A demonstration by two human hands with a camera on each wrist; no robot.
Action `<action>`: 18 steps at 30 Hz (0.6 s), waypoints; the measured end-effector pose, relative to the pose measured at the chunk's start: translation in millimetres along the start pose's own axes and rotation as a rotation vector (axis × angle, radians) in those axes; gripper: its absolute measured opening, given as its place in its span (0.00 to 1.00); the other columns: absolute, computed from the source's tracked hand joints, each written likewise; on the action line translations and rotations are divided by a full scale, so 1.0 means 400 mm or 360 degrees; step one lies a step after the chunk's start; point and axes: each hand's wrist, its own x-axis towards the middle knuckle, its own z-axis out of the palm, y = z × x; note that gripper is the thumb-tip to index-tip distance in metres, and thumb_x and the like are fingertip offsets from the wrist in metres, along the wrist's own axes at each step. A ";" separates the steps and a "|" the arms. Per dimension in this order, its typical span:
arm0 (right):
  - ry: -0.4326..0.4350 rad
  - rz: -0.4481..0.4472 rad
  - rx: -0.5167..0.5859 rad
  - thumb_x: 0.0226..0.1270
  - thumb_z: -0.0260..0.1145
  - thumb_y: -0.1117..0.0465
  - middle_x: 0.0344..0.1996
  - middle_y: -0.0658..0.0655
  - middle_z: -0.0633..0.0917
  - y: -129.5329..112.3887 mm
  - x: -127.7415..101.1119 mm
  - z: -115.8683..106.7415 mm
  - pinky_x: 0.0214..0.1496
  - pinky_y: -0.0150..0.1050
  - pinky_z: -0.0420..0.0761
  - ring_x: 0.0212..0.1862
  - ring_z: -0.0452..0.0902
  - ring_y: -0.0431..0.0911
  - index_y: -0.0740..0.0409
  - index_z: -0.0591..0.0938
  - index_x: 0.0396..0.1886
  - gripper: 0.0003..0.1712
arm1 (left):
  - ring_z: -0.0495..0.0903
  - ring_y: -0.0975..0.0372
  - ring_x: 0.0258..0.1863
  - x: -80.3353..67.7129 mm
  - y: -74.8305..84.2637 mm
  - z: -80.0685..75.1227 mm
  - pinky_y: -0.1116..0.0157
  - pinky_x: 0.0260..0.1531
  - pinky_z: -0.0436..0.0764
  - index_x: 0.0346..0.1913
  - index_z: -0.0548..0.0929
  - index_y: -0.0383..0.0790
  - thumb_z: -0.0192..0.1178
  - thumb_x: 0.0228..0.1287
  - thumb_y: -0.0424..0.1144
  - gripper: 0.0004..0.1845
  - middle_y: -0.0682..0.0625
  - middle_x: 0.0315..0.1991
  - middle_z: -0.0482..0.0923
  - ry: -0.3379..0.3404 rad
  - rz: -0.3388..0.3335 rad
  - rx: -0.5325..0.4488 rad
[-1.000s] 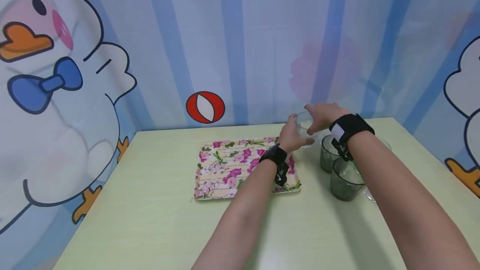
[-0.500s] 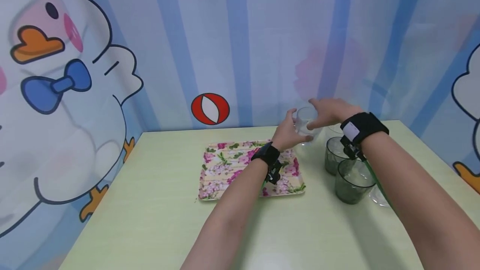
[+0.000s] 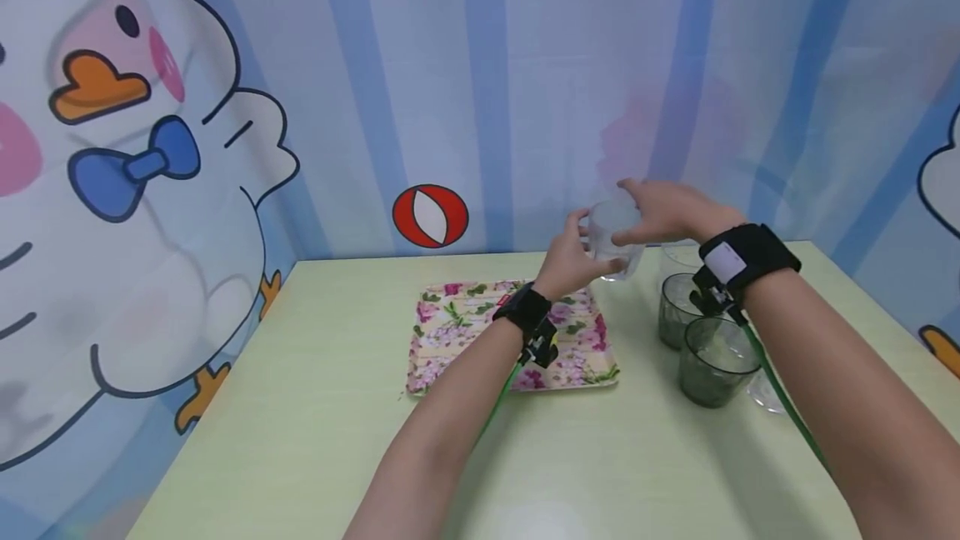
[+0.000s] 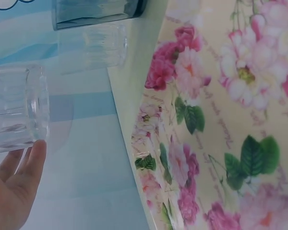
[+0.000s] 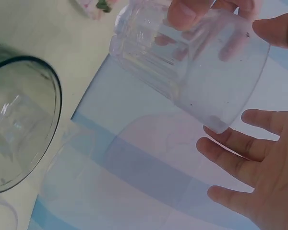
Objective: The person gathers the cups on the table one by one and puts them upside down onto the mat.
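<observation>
1. While the floral tray [image 3: 465, 340] lies bare near the middle of the bench [image 3: 300, 440], one clear ribbed glass [image 3: 615, 238] is held in the air above the tray's far right corner, close to the bench's far edge. Judged from this, the work stands early: no glass is on the tray yet.

2. Glasses on the bench, right of the tray: two dark tinted glasses [image 3: 716, 361], one behind the other; a clear glass [image 3: 678, 257] behind them at the far edge; another clear one [image 3: 765, 394], partly hidden by the right forearm, near the front tinted glass. All stand off the tray.

3. Left hand [image 3: 572, 261]: fingers half curled, cupping the clear ribbed glass from the left and below. In the left wrist view its fingertips [image 4: 36, 153] touch the rim end, and the glass lies tilted on its side.

4. Right hand [image 3: 660, 215]: over the same glass from the right. In the right wrist view its fingers [image 5: 235, 160] are spread and nearly straight beside the glass mouth, touching lightly if at all; whether it bears any weight cannot be told.

5. Backdrop: a cartoon duck curtain [image 3: 150, 157] behind the bench.
</observation>
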 end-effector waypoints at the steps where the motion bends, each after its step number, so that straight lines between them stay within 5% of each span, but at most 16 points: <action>1: 0.0017 -0.0014 0.0022 0.60 0.64 0.44 0.60 0.75 0.73 0.000 -0.003 -0.002 0.53 0.60 0.78 0.59 0.73 0.66 0.68 0.54 0.73 0.52 | 0.75 0.52 0.61 -0.002 0.003 -0.002 0.60 0.51 0.83 0.75 0.48 0.49 0.69 0.55 0.49 0.50 0.43 0.67 0.68 0.0009 0.0001 -0.0005; 18: 0.0380 -0.0062 0.0376 0.58 0.67 0.41 0.59 0.74 0.73 -0.047 -0.039 -0.001 0.56 0.60 0.76 0.59 0.71 0.65 0.70 0.53 0.73 0.56 | 0.72 0.54 0.64 -0.043 0.020 -0.064 0.61 0.55 0.81 0.72 0.56 0.53 0.70 0.54 0.49 0.46 0.46 0.68 0.67 0.0150 0.0065 -0.0155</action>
